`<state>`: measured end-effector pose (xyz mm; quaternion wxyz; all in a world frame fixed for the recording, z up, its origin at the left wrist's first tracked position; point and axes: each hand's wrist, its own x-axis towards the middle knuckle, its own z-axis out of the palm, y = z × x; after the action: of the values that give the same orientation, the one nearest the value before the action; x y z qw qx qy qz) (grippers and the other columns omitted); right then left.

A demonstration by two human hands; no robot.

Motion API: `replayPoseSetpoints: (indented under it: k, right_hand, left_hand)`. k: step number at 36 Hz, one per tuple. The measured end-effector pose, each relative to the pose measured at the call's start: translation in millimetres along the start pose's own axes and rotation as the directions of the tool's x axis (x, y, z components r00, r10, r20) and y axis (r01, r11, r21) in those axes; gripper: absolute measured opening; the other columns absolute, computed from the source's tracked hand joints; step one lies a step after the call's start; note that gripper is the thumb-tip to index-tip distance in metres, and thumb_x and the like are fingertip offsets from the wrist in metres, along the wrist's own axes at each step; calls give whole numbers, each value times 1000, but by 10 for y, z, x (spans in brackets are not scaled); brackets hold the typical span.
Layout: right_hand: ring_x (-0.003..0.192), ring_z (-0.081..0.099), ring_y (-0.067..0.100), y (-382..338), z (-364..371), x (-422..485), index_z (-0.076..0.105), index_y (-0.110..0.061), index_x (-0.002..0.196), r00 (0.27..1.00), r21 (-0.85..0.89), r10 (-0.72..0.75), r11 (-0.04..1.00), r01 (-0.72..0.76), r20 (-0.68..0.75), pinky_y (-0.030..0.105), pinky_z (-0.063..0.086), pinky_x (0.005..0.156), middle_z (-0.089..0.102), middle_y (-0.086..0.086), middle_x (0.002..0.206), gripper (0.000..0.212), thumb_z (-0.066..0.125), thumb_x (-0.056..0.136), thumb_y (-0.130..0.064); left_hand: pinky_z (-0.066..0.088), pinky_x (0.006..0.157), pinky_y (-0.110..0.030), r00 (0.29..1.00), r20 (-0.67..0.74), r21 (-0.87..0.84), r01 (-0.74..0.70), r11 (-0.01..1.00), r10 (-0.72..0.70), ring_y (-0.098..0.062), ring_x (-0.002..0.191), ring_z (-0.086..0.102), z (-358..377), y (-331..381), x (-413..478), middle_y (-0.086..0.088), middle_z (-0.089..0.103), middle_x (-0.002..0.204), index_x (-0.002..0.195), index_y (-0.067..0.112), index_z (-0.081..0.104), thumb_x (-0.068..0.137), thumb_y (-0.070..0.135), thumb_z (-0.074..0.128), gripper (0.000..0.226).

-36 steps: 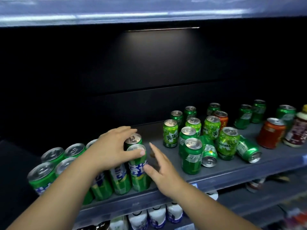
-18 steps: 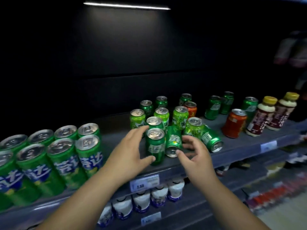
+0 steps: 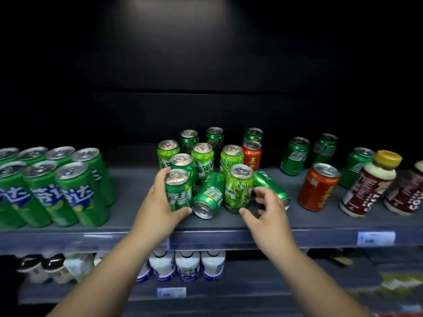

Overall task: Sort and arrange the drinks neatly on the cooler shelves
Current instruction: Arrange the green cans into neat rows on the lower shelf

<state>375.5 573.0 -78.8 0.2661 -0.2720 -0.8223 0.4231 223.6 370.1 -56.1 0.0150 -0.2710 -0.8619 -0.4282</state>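
Note:
On the grey shelf (image 3: 229, 221) a jumbled cluster of green cans stands in the middle. My left hand (image 3: 160, 202) grips an upright dark green can (image 3: 179, 193) at the cluster's front left, thumb in front and fingers behind. Next to it a dark green can (image 3: 209, 195) lies on its side, its top facing me. My right hand (image 3: 267, 211) hovers with curved fingers at the right side of an upright light green can (image 3: 238, 188), thumb tip touching its base. Another fallen green can (image 3: 266, 181) lies partly hidden behind that hand.
A tidy block of green and blue cans (image 3: 52, 184) fills the shelf's left end. To the right stand red cans (image 3: 318, 188), dark green cans (image 3: 294, 156) and brown bottles (image 3: 368, 186). White bottles (image 3: 187, 266) line the lower shelf. A price tag (image 3: 375, 238) hangs on the rail.
My left hand left the tidy cans at the left and took hold of the upright dark green can in the cluster. My right hand moved from the fallen can to the light green one.

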Motion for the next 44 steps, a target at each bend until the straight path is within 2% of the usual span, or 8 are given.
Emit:
replayPoseSetpoints:
  k: [5, 9, 13, 23, 35, 40, 42, 44]
  right_hand:
    - [129, 49, 14, 71, -48, 250, 38, -28, 144, 995, 72, 66, 995, -71, 69, 46, 47, 108, 44, -5, 146, 78, 84, 81, -27]
    - [121, 55, 11, 76, -29, 345, 37, -30, 144, 992, 69, 44, 996, -53, 119, 44, 51, 104, 49, -9, 139, 78, 83, 81, -28]
    - [125, 55, 13, 60, -10, 401, 28, -36, 148, 986, -20, 26, 1000, -23, 165, 41, 50, 105, 55, -10, 139, 92, 84, 76, -41]
    - [125, 56, 20, 34, -22, 529, 26, -31, 153, 994, -186, -27, 982, 46, 106, 32, 47, 90, 56, -5, 142, 79, 72, 89, -38]
    - [134, 50, 26, 123, 49, 568, 18, -30, 158, 999, -204, 33, 979, -24, 39, 41, 47, 103, 48, 1, 152, 82, 65, 94, -44]
    - [137, 45, 24, 121, 24, 535, 29, -21, 154, 998, -156, 56, 986, -60, -31, 40, 43, 109, 45, 1, 151, 82, 73, 88, -42]
    - [128, 51, 24, 131, 17, 510, 40, -18, 140, 994, -143, 68, 987, -79, -82, 41, 46, 105, 51, 1, 135, 71, 77, 84, -42]
    - [112, 56, 21, 134, 10, 466, 44, -23, 118, 991, -153, 46, 986, -66, -129, 41, 50, 95, 51, -4, 115, 55, 79, 81, -44]
  left_hand:
    - [51, 94, -42, 1000, 4, 27, 22, 999, -22, -19, 118, 56, 10, 40, 27, 5, 55, 135, 142, 44, 20, 62, 29, 93, 109]
    - [51, 95, -39, 1000, -1, 43, 13, 999, -13, -18, 118, 55, 80, 99, 44, 5, 52, 137, 142, 43, 18, 64, 31, 92, 108]
    - [50, 96, -39, 1000, -12, 45, 9, 999, -8, -17, 120, 54, 140, 121, 70, 5, 49, 140, 142, 44, 18, 63, 31, 93, 109]
    - [43, 99, -32, 1000, 22, 46, -22, 999, 21, -18, 129, 47, 246, 147, 214, 3, 43, 145, 146, 41, 18, 65, 32, 91, 110]
    - [41, 101, -30, 999, 40, 41, -38, 998, 36, -18, 130, 47, 359, 165, 427, 1, 44, 147, 149, 35, 20, 63, 30, 92, 112]
    - [46, 102, -38, 999, 48, 28, -23, 999, 22, -20, 125, 51, 423, 206, 535, 3, 48, 143, 147, 41, 15, 64, 31, 92, 113]
    - [46, 103, -39, 999, 45, 27, -23, 999, 22, -20, 126, 51, 450, 220, 558, 3, 49, 143, 147, 41, 15, 65, 30, 91, 113]
    - [45, 101, -35, 999, 37, 25, -28, 999, 27, -20, 126, 51, 471, 220, 567, 4, 49, 143, 147, 40, 16, 65, 29, 91, 112]
